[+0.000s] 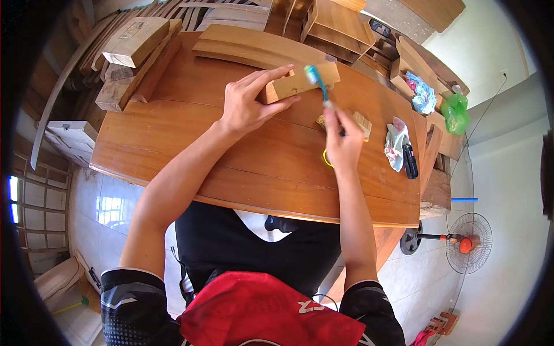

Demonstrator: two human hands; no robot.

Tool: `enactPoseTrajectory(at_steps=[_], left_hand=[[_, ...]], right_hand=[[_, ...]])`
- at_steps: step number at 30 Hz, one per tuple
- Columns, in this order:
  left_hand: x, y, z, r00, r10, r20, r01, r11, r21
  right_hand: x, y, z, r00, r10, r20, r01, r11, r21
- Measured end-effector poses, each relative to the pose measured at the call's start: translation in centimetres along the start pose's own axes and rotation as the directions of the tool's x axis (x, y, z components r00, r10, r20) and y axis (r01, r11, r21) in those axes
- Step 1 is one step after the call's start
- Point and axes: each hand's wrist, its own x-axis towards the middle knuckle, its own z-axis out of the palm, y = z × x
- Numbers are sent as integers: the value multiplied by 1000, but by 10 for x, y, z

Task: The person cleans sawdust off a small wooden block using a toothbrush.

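Note:
My left hand grips the left end of a small wooden block, thumb on the near side and fingers on the far side. In my right hand is a toothbrush with a teal and white head. Its bristle end lies over the right part of the block's top face; whether it touches is blurred. Beside my right hand, a light wooden piece rests on the table, partly hidden. A yellow ring-shaped item shows just left of my right wrist.
The wooden table carries a curved board along its far edge and stacked timber at far left. To the right lie a cloth and a black object. A green plastic bag and a fan stand beyond.

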Motion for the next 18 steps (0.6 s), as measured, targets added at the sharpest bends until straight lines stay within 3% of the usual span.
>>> enactPoseTrajectory(at_steps=[2,3,6,7,11,14,15,18], left_hand=[[0,-3,0,1000,-11,-2,11,1000,1],[-1,-3,1,1000,-23,-6,23,1000,-1],[0,0,0,1000,10,-5,-10,1000,3],[0,0,1,1000,7,-9,-7,1000,4],[1,-1,0,1000,2,-19,-1,999,36],[-1,-4,4,998,39,-52,-37,999,37],[1,-5,3,996,64,-66,-62,997,36],[1,-1,0,999,15,-40,-14,999,37]], right_hand=[[9,4,0,989,49,-140,-40,997,64],[7,4,0,986,47,-158,-52,998,-25],[-8,0,4,984,-170,62,173,983,-59],[-7,0,6,980,-190,63,193,980,-43],[8,6,0,988,-5,-154,-5,998,-62],[-9,-1,-1,983,-153,97,159,985,-66],[-8,0,4,973,-219,77,217,976,30],[6,12,6,988,86,-131,-83,996,23]])
